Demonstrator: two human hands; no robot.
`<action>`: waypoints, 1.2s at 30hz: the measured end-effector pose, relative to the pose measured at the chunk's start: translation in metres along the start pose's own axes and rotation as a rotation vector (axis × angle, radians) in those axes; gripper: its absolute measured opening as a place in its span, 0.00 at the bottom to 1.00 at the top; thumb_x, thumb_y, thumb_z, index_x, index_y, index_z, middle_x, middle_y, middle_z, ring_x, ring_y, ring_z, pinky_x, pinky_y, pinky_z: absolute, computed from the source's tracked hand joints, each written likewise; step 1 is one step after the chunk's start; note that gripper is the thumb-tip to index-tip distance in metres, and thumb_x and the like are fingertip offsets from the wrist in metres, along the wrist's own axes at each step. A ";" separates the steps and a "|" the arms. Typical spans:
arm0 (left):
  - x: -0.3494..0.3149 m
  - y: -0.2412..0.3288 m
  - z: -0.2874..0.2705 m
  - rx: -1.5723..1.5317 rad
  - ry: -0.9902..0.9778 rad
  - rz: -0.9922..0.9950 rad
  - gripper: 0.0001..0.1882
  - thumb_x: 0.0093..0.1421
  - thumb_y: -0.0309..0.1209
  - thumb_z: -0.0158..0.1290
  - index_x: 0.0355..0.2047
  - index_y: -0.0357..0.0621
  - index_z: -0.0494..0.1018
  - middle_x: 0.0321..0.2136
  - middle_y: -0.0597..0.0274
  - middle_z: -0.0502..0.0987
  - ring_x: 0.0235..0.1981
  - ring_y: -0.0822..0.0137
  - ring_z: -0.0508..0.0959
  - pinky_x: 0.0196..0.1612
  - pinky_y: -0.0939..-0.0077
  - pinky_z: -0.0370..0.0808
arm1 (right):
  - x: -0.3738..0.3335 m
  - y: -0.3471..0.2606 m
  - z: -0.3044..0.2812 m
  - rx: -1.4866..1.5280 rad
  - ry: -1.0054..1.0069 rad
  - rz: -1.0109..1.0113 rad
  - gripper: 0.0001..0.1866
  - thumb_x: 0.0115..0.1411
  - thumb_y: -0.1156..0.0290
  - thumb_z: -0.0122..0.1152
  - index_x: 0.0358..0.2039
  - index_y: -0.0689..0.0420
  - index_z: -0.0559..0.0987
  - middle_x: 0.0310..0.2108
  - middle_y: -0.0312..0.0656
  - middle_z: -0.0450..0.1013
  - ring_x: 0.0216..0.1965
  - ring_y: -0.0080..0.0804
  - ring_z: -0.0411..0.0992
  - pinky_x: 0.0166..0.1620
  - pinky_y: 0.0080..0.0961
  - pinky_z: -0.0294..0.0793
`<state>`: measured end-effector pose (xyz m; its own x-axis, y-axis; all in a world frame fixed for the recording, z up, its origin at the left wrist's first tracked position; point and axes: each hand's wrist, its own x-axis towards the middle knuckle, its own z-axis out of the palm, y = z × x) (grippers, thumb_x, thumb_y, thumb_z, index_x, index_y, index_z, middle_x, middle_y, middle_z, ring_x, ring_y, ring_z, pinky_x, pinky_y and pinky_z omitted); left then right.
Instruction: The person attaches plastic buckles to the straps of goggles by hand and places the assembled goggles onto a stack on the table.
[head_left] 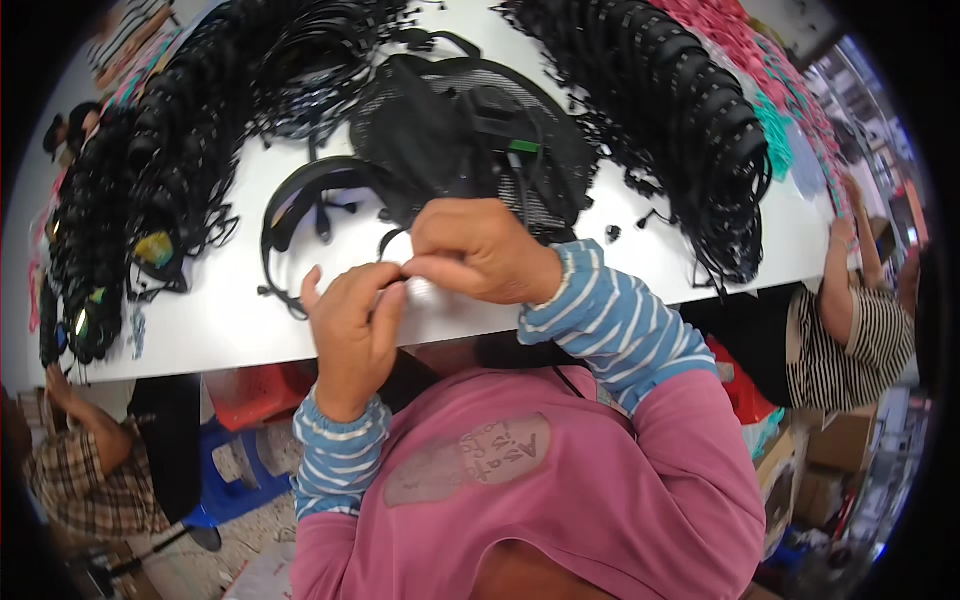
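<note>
My left hand (355, 325) and my right hand (480, 250) meet above the near edge of the white table. Their fingertips pinch together around a small dark piece, mostly hidden by the fingers; it looks like the end of a thin black cord. Just beyond my left hand lies a curved black band (283, 215) with thin cords and small dark end pieces. Behind my right hand sits a round black mesh basket (555, 105) with black fabric pieces in it and a small green piece (523, 146) on top.
Long heaps of black straps (190, 120) and bundled black cords (690, 110) line the table (255, 325) left and right. Pink bundles (715, 25) and turquoise ones (775, 140) lie farther right. Co-workers (855, 345) are on both sides. Below the edge stand a red stool (255, 395) and a blue chair (225, 490).
</note>
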<state>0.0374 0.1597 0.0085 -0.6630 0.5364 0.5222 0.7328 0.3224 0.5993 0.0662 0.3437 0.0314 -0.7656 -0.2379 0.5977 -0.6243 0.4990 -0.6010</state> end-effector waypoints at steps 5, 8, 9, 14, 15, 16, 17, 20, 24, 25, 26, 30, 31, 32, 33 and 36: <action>-0.001 0.005 0.004 0.027 -0.092 0.063 0.07 0.50 0.28 0.53 0.29 0.45 0.69 0.26 0.63 0.72 0.31 0.62 0.71 0.51 0.60 0.52 | -0.021 -0.017 -0.021 -0.232 -0.041 -0.080 0.09 0.44 0.71 0.64 0.22 0.59 0.72 0.22 0.40 0.68 0.23 0.36 0.69 0.25 0.26 0.68; 0.000 -0.001 0.008 0.043 -0.091 0.109 0.09 0.47 0.27 0.54 0.30 0.44 0.68 0.26 0.63 0.70 0.32 0.61 0.70 0.49 0.62 0.54 | -0.047 -0.028 -0.057 -0.246 0.068 0.054 0.07 0.42 0.77 0.64 0.22 0.61 0.74 0.22 0.42 0.70 0.23 0.35 0.69 0.26 0.24 0.68; 0.000 -0.003 0.007 0.075 -0.094 0.116 0.09 0.47 0.27 0.54 0.30 0.45 0.68 0.26 0.63 0.70 0.32 0.61 0.70 0.48 0.62 0.54 | -0.060 -0.029 -0.074 -0.265 0.127 0.168 0.07 0.42 0.79 0.64 0.22 0.63 0.74 0.21 0.41 0.70 0.23 0.31 0.69 0.26 0.22 0.68; 0.001 -0.006 0.008 0.104 -0.152 0.117 0.06 0.49 0.23 0.52 0.29 0.43 0.70 0.26 0.61 0.73 0.31 0.62 0.73 0.49 0.63 0.54 | -0.111 -0.020 -0.131 -0.525 0.302 0.639 0.05 0.45 0.80 0.60 0.25 0.63 0.74 0.22 0.37 0.69 0.22 0.20 0.66 0.26 0.15 0.66; 0.001 -0.006 0.009 0.105 -0.155 0.121 0.06 0.49 0.23 0.52 0.29 0.43 0.70 0.26 0.61 0.73 0.31 0.62 0.73 0.49 0.63 0.54 | -0.113 -0.015 -0.132 -0.530 0.284 0.624 0.06 0.45 0.79 0.60 0.26 0.63 0.74 0.23 0.38 0.69 0.22 0.23 0.67 0.26 0.17 0.66; 0.001 -0.006 0.010 0.098 -0.153 0.102 0.05 0.50 0.23 0.51 0.29 0.43 0.70 0.27 0.61 0.74 0.32 0.63 0.74 0.50 0.63 0.54 | -0.112 -0.011 -0.132 -0.582 0.195 0.567 0.07 0.45 0.77 0.60 0.27 0.63 0.74 0.23 0.39 0.69 0.23 0.26 0.67 0.27 0.19 0.66; 0.001 -0.006 0.013 0.090 -0.156 0.087 0.05 0.50 0.22 0.50 0.29 0.42 0.70 0.28 0.60 0.75 0.33 0.63 0.74 0.50 0.63 0.54 | -0.110 -0.006 -0.131 -0.633 0.111 0.513 0.08 0.45 0.76 0.60 0.28 0.62 0.74 0.23 0.40 0.69 0.24 0.29 0.67 0.28 0.21 0.67; -0.001 -0.004 0.016 0.078 -0.161 0.037 0.05 0.51 0.22 0.50 0.30 0.41 0.70 0.32 0.58 0.76 0.35 0.63 0.75 0.49 0.64 0.55 | -0.100 0.012 -0.121 -0.695 0.044 0.440 0.10 0.43 0.72 0.59 0.29 0.59 0.74 0.24 0.42 0.69 0.29 0.40 0.67 0.33 0.31 0.67; -0.003 0.001 0.020 0.046 -0.145 0.015 0.06 0.51 0.21 0.49 0.31 0.41 0.70 0.34 0.57 0.76 0.36 0.63 0.75 0.49 0.64 0.55 | -0.097 0.030 -0.121 -0.767 -0.017 0.569 0.09 0.43 0.72 0.59 0.27 0.59 0.73 0.24 0.43 0.69 0.30 0.40 0.68 0.33 0.32 0.67; -0.004 0.001 0.021 0.052 -0.116 0.026 0.06 0.51 0.21 0.49 0.31 0.42 0.71 0.34 0.57 0.76 0.36 0.62 0.75 0.49 0.66 0.55 | -0.098 0.032 -0.123 -0.752 0.045 0.559 0.08 0.43 0.75 0.58 0.26 0.60 0.72 0.24 0.43 0.69 0.28 0.38 0.69 0.32 0.30 0.68; -0.006 0.001 0.022 0.058 -0.084 0.034 0.06 0.51 0.22 0.50 0.31 0.42 0.71 0.34 0.57 0.76 0.36 0.62 0.74 0.48 0.67 0.56 | -0.101 0.033 -0.125 -0.751 0.044 0.556 0.08 0.43 0.75 0.58 0.26 0.60 0.72 0.24 0.43 0.69 0.28 0.38 0.69 0.32 0.30 0.68; -0.001 0.005 0.021 0.030 -0.063 0.022 0.05 0.50 0.23 0.52 0.29 0.44 0.72 0.28 0.62 0.75 0.31 0.66 0.73 0.44 0.72 0.57 | -0.104 0.029 -0.131 -0.591 0.193 0.577 0.07 0.43 0.80 0.56 0.26 0.62 0.71 0.23 0.42 0.69 0.23 0.33 0.70 0.28 0.24 0.68; -0.001 0.006 0.020 0.029 -0.062 0.020 0.05 0.50 0.23 0.52 0.29 0.44 0.72 0.28 0.62 0.75 0.31 0.66 0.73 0.44 0.72 0.57 | -0.104 0.027 -0.131 -0.548 0.207 0.585 0.07 0.43 0.81 0.55 0.26 0.63 0.70 0.22 0.42 0.69 0.21 0.31 0.70 0.26 0.22 0.68; -0.001 0.005 0.019 0.014 -0.066 -0.014 0.05 0.50 0.23 0.52 0.29 0.45 0.72 0.27 0.64 0.74 0.30 0.68 0.72 0.43 0.72 0.56 | -0.104 0.027 -0.131 -0.552 0.207 0.584 0.07 0.43 0.81 0.55 0.26 0.63 0.70 0.22 0.42 0.69 0.21 0.31 0.70 0.26 0.22 0.68; 0.000 0.005 0.019 -0.001 -0.070 -0.047 0.05 0.50 0.24 0.52 0.29 0.45 0.73 0.25 0.65 0.74 0.28 0.69 0.71 0.43 0.73 0.56 | -0.104 0.027 -0.131 -0.501 0.216 0.584 0.08 0.44 0.82 0.55 0.27 0.63 0.71 0.21 0.41 0.68 0.21 0.29 0.69 0.26 0.21 0.68; -0.001 0.004 0.021 -0.033 -0.040 -0.031 0.05 0.51 0.25 0.52 0.30 0.45 0.73 0.23 0.67 0.73 0.26 0.72 0.71 0.43 0.74 0.56 | -0.112 0.032 -0.132 -0.579 0.256 0.587 0.10 0.44 0.82 0.55 0.30 0.62 0.72 0.21 0.41 0.68 0.21 0.27 0.68 0.26 0.20 0.68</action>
<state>0.0440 0.1763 -0.0023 -0.6782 0.5576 0.4787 0.7061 0.3140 0.6347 0.1519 0.4967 0.0154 -0.8376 0.3518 0.4179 0.0920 0.8450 -0.5268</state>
